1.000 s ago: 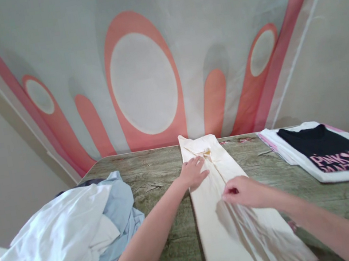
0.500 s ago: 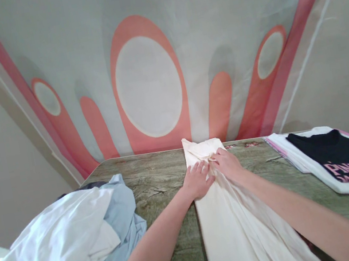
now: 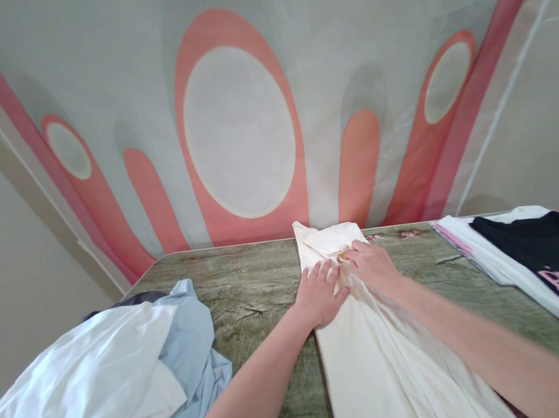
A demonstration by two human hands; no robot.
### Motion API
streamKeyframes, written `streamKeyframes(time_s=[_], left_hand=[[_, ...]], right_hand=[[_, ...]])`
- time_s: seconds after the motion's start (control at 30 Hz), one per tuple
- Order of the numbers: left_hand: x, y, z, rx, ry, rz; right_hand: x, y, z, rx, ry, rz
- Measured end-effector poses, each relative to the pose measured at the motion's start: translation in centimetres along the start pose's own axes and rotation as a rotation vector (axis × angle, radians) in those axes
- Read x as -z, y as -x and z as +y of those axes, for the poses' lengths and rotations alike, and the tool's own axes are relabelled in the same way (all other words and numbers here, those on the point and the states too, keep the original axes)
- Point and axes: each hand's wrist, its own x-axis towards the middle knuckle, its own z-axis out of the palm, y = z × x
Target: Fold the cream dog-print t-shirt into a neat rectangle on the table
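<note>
A long cream garment (image 3: 360,360) lies lengthwise down the middle of the table, its narrow far end reaching the back edge; I cannot tell its exact kind. On its left side, near that end, my left hand (image 3: 319,295) rests flat with the fingers apart. Beside it, my right hand (image 3: 373,264) has its fingers curled and pinched on the bunched fabric, by a small yellowish spot. Creases run from there toward me along the garment's right side. Its near end runs out of view.
At left, a heap of white cloth (image 3: 85,394) and light-blue cloth (image 3: 190,347) covers part of the wood-patterned table (image 3: 249,279). Folded shirts lie at right, a black printed shirt (image 3: 539,242) on top. A wall with a pink pattern (image 3: 255,224) stands behind the table.
The view has shifted slightly. Both hands stay at nearly the same place on the cream garment, the right one's fingers having moved only a little.
</note>
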Motion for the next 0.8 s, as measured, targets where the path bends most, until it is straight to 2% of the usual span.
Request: streamKeyframes(time_s=[0.1, 0.27, 0.53, 0.8], left_hand=[[0.12, 0.03, 0.06, -0.002, 0.008, 0.001], [0.26, 0.08, 0.08, -0.009, 0.015, 0.001], [-0.08, -0.01, -0.14, -0.013, 0.018, -0.002], [0.60, 0.29, -0.26, -0.038, 0.046, -0.068]], right_hand=[[-0.09, 0.16, -0.38, -0.018, -0.006, 0.000], [-0.25, -0.12, -0.77, -0.038, 0.017, -0.070], [0.28, -0.22, -0.50, -0.016, 0.103, -0.027], [0.23, -0.32, -0.36, -0.036, 0.117, -0.165]])
